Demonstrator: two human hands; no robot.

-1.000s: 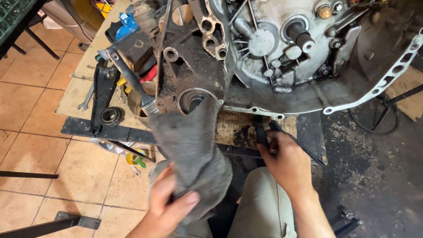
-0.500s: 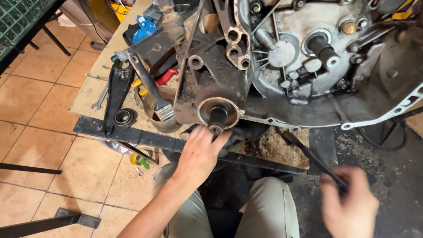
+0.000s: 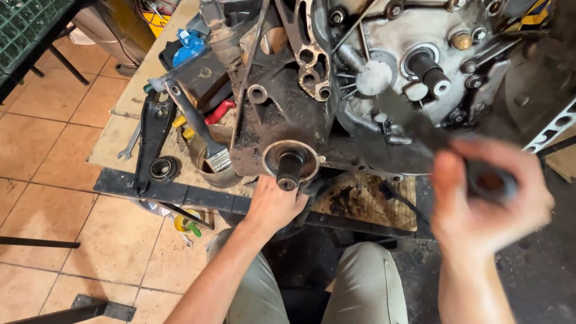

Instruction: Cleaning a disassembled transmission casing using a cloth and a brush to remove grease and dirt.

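Note:
A greasy engine casing [image 3: 288, 114] lies on a wooden bench, with a short splined shaft [image 3: 290, 170] sticking out of a round flange at its lower edge. My left hand [image 3: 273, 204] sits just under that shaft, its fingertips tucked against the casing's underside and hidden. My right hand [image 3: 486, 192] is raised at the right and badly blurred. It pinches a dark ring-shaped part [image 3: 489, 183] with a reddish middle. A dark blurred streak runs up and left from that hand. A second splined shaft [image 3: 429, 72] stands out of the grey cover higher up.
A paintbrush [image 3: 198, 129] lies in a metal bowl at the bench's left, beside a black lever arm [image 3: 153, 141], a black ring [image 3: 163, 169], a spanner [image 3: 129, 147] and red-handled pliers [image 3: 217, 112]. My knees are below the bench edge [image 3: 198, 197]. The floor is tiled.
The grey rag is gone from my left hand, which now rests under the bared shaft. My right hand has risen from the bench edge to the right, now gripping a dark ring.

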